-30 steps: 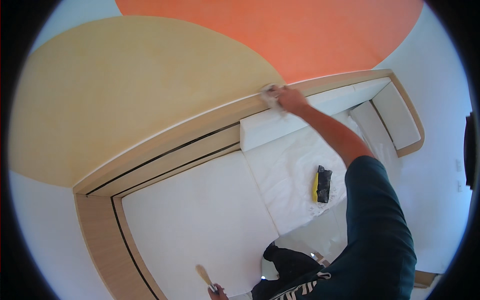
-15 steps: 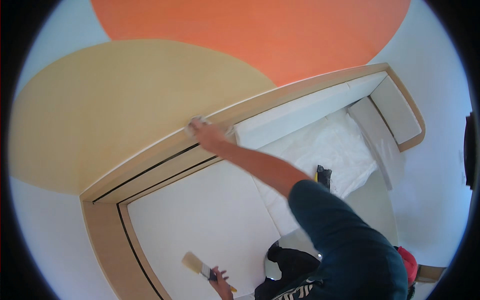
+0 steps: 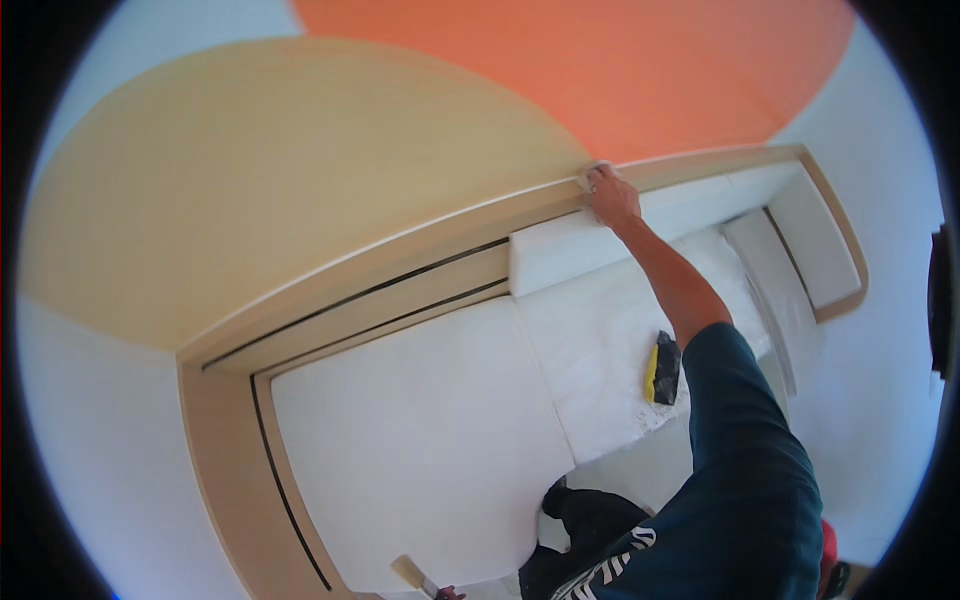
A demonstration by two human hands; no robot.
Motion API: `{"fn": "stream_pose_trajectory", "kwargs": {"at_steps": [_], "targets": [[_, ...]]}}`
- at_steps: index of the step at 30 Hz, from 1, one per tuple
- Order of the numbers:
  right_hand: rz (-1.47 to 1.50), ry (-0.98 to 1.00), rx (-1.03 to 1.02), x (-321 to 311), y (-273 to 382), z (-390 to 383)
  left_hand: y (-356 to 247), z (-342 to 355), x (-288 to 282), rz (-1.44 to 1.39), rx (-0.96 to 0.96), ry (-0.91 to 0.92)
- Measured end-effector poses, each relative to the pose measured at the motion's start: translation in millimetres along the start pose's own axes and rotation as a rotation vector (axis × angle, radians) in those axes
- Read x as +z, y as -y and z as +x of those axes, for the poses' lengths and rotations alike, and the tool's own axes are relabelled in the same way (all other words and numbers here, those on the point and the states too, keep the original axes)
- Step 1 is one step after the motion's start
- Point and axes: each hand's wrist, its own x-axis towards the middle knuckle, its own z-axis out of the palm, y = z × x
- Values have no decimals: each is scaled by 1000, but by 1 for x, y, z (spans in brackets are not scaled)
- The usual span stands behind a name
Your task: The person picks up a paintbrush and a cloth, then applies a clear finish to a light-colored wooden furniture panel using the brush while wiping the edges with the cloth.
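Observation:
My right hand (image 3: pixel 612 198) is stretched far out to the top ledge of the wooden bench frame (image 3: pixel 400 240). Its fingers are closed over a whitish cloth (image 3: pixel 586 183), pressed on the ledge where it meets the painted wall. At the lower edge of the picture, my left hand (image 3: pixel 452 594) shows only in part. A wide paintbrush (image 3: pixel 409 573) with pale bristles is gripped in it, bristles pointing up and left over the white seat cushion (image 3: pixel 420 440).
Tan (image 3: pixel 300 170) and orange (image 3: pixel 600 70) painted shapes cover the wall. White back cushions (image 3: pixel 560 250) line the bench's right half. Clear plastic sheeting (image 3: pixel 620 320) lies on the seat, bearing a black and yellow package (image 3: pixel 663 370).
My right hand has slid the cloth rightward along the ledge, to below the orange shape. My left hand and the brush have sunk toward the lower edge. The whole view has shifted slightly.

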Motion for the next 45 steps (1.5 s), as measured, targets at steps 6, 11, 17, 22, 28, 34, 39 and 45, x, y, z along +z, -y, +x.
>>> {"fn": "stream_pose_trajectory", "kwargs": {"at_steps": [6, 11, 17, 22, 28, 34, 39, 45], "targets": [[205, 7, -192, 71, 246, -22, -9, -18, 8, -235, -69, -146], [409, 182, -620, 14, 401, -56, -90, 13, 50, -108, 113, 86], [85, 125, -563, 27, 261, -40, -17, 23, 37, -78, 252, 11], [-79, 71, -257, 2, 112, -30, 80, -1, 29, -74, 102, -109], [9, 6, -239, 46, 251, -45, 91, -9, 46, -142, 106, -220], [227, -38, -413, 45, 372, -66, 24, 35, 78, -300, 5, -103], [108, 78, -364, 52, 199, -45, 7, 26, 57, -81, 103, -28], [-66, 170, -129, -22, 33, 4, -49, -29, 50, -128, -173, 23]]}}
